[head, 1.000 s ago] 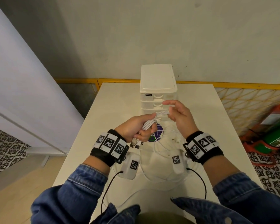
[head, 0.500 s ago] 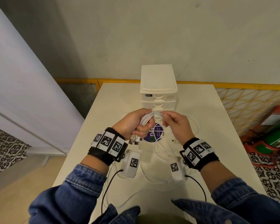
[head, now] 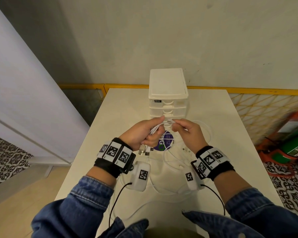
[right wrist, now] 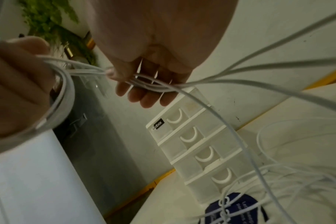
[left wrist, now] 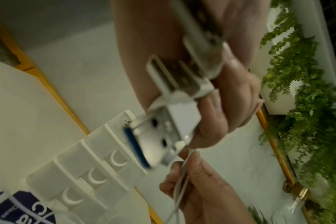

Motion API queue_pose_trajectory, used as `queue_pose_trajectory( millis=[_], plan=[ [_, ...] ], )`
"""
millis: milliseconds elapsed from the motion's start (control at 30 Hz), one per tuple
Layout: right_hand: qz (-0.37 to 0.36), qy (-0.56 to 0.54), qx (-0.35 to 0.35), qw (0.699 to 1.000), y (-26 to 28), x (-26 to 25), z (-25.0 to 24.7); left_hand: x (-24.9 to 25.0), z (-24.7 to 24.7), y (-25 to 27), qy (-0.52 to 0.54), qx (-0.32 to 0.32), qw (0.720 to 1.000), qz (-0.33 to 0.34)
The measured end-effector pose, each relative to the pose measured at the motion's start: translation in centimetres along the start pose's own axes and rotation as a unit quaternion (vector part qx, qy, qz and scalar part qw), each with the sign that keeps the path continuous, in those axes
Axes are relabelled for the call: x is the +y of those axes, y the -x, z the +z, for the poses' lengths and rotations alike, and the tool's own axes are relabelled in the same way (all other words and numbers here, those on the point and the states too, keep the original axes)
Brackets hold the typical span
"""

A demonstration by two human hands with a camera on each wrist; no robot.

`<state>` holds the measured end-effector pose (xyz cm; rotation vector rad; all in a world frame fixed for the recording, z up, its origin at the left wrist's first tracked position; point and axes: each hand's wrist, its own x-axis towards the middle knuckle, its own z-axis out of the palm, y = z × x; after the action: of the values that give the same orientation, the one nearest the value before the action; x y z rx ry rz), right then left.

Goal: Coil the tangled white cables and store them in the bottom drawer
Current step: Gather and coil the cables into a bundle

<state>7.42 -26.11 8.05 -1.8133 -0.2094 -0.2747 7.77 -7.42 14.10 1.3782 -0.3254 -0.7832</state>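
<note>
My left hand (head: pixel 147 133) grips a bundle of looped white cables (head: pixel 159 126), with USB plugs (head: pixel 143 151) hanging below its palm and showing large in the left wrist view (left wrist: pixel 163 133). My right hand (head: pixel 184 128) pinches the same strands (right wrist: pixel 144 82) just to the right, close in front of the white drawer unit (head: pixel 168 100). More cable (head: pixel 172 158) trails slack over the table toward me. The unit's drawers (right wrist: pixel 199 151), bottom one included, all look closed.
The unit stands at the middle of a white table (head: pixel 120 117) with a round purple sticker (head: pixel 164 143) under my hands. A yellow rail (head: pixel 248 91) and grey wall lie behind. A white door (head: pixel 24 100) is at left, red and green items (head: pixel 292 143) at right.
My right hand came down and left from beside the drawers until it met the left hand at the bundle. Both hands drew slightly nearer the drawer unit.
</note>
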Motion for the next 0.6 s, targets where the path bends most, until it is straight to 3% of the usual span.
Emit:
queue_pose_trajectory(
  millis=[100,300,467,600],
  plan=[
    [-0.008,-0.007,0.016,1.000,-0.4,-0.2,-0.4,-0.1,0.1,0.0,-0.058,0.025,0.998,-0.007],
    [-0.039,0.003,0.020,0.999,-0.9,-0.3,-1.0,-0.7,0.4,-0.2,-0.058,0.022,0.998,-0.033],
    [-0.017,0.053,-0.026,0.998,-0.4,0.6,0.2,0.3,1.3,-0.3,0.059,-0.063,0.996,0.020],
    [-0.007,0.120,-0.049,0.992,0.1,1.0,0.7,1.4,1.4,-0.4,0.171,-0.109,0.976,0.086]
  ],
)
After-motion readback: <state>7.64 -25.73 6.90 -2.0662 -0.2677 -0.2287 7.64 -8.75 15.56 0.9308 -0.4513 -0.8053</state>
